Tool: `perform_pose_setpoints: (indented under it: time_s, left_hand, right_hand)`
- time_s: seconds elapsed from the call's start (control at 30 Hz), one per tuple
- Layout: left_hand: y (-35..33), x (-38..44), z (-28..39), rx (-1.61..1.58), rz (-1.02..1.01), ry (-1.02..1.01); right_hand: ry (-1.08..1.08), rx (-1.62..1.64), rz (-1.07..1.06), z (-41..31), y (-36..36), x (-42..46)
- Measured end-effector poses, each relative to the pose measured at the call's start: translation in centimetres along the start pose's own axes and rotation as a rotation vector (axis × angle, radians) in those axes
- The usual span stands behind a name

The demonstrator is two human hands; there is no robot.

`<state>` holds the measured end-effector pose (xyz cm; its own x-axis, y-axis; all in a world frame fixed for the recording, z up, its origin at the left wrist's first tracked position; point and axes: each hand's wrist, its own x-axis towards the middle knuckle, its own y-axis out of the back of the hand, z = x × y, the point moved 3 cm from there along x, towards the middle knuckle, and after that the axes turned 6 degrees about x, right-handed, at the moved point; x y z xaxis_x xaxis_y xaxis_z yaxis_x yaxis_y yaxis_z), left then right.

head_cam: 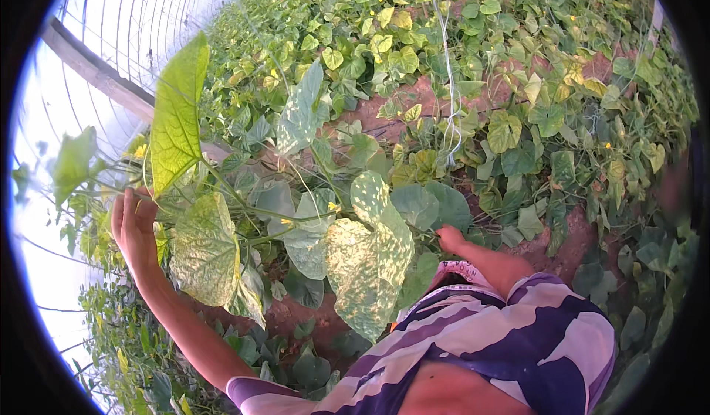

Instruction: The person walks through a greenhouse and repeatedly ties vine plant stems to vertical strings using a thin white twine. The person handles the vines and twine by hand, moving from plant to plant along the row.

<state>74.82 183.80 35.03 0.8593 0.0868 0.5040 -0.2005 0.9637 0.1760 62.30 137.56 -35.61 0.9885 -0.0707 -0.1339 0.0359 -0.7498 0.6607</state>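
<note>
A long leafy vine (272,214), by its leaves and small yellow flowers a cucumber plant, stretches across in front of my body. Its upper part, at the left, is pinched in the fingers of my left hand (135,218). Lower on the same vine, at the right, my right hand (451,239) closes around the stem near my waist. Between my hands hang several large leaves; one broad leaf (363,265) is heavily spotted pale yellow. A bright green leaf (180,115) stands up beside my left hand. Leaves partly hide the stem's middle.
Dense vines (355,49) with yellowing leaves spread over reddish soil (413,96). A loose white string (448,71) hangs down beyond my hands. At the upper left a beam (100,68) crosses before the greenhouse's film cover (150,16). More plants (127,337) grow low at the left.
</note>
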Motion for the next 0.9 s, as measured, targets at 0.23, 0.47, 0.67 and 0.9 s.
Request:
perform_pose_setpoints:
  time_s: [0.23,0.47,0.67,0.9]
  left_hand:
    - [-2.8,-11.1,-4.7,-0.137,0.062,0.042]
    - [-11.4,-17.6,-7.5,0.116,0.086,0.285]
    - [-16.5,-24.0,-9.8,-0.055,-0.07,0.372]
    - [-35.5,-26.7,-5.6,-0.329,-0.523,0.207]
  right_hand:
    - [-0.08,-0.002,0.187,7.6,8.5,-2.6]
    - [-0.58,-0.141,-0.101,20.7,7.4,-6.4]
    - [-0.543,0.114,0.081,30.4,6.9,-13.1]
    - [-0.81,0.718,0.402,35.8,14.3,-7.8]
